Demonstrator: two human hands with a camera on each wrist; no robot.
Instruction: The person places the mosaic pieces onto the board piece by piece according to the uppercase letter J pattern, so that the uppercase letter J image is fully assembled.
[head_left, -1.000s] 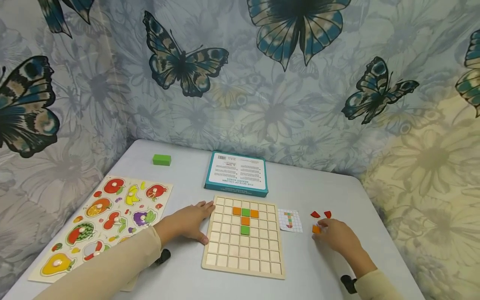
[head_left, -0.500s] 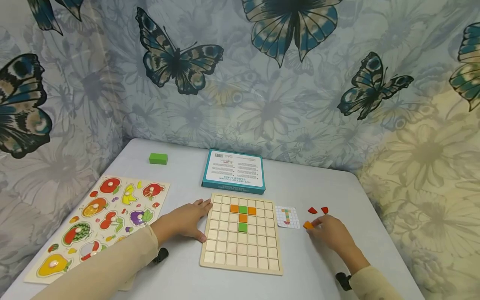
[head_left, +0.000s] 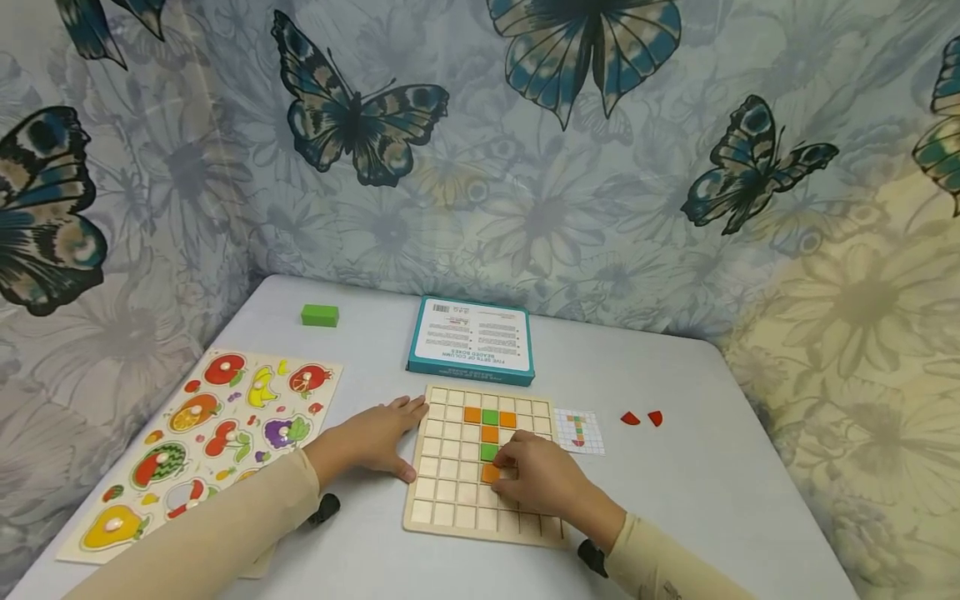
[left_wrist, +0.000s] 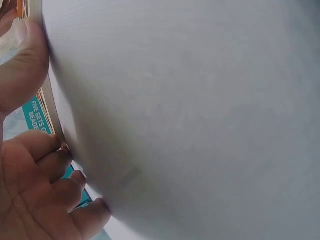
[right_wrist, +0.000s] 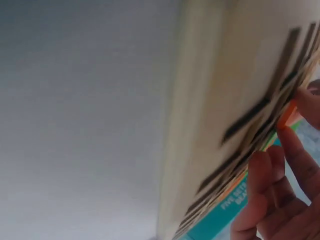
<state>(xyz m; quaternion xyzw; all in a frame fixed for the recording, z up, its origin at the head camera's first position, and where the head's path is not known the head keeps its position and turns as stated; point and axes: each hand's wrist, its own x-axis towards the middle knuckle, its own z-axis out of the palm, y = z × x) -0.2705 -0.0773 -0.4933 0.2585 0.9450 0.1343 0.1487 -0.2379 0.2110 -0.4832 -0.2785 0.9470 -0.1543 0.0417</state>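
A wooden grid board (head_left: 465, 518) lies on the table, with orange and green square tiles set in a T-like pattern. My right hand (head_left: 551, 473) is over its middle, pinching an orange square tile (head_left: 490, 473) between thumb and fingers, just below the green tile (head_left: 489, 452) of the stem. In the right wrist view the orange tile (right_wrist: 287, 114) sits tilted between the fingertips, close over the board's cells. My left hand (head_left: 372, 439) rests at the board's left edge, thumb and fingers spread along it. A pattern card (head_left: 588, 432) adjoins the board's right side.
Two red quarter-round pieces (head_left: 631, 419) lie right of the card. Behind the board is a teal box (head_left: 472, 340); a green block (head_left: 320, 315) stands back left. A fruit puzzle board (head_left: 251, 417) lies left, partly under the left sleeve.
My right hand has carried the orange tile leftward from beside the red pieces onto the board, below the lower green tile. My left hand has stayed at the board's edge.
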